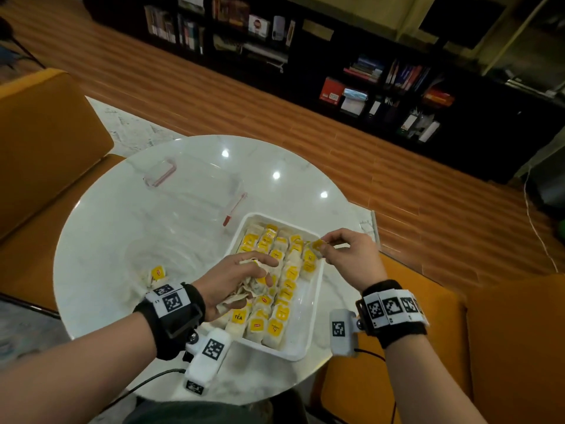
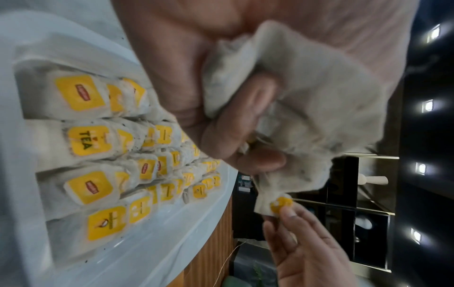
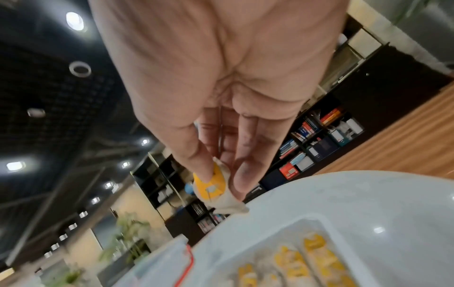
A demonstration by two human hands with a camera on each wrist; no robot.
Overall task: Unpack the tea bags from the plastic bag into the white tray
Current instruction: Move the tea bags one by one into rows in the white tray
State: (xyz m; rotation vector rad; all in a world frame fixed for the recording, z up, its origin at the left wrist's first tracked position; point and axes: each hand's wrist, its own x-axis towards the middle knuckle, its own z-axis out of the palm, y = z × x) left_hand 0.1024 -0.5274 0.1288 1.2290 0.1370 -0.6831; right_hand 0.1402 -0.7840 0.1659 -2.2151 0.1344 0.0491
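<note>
The white tray [image 1: 308,328] lies on the round marble table, filled with rows of yellow-tagged tea bags [image 1: 284,293]. Above its left half my left hand [image 1: 241,280] grips a crumpled bunch of tea bags [image 2: 307,108]. Over the tray's far right corner my right hand [image 1: 333,249] pinches a single tea bag [image 1: 316,246] by its yellow tag [image 3: 213,183] between thumb and forefinger. The clear plastic bag [image 1: 171,240] with a red zip strip lies flattened on the table to the left, and one tea bag [image 1: 157,273] lies inside it.
Orange chairs [image 1: 46,142] stand around the table [image 1: 101,240], one on the left and one [image 1: 504,347] at the right front. A dark bookshelf [image 1: 367,81] runs along the far wall across the wooden floor.
</note>
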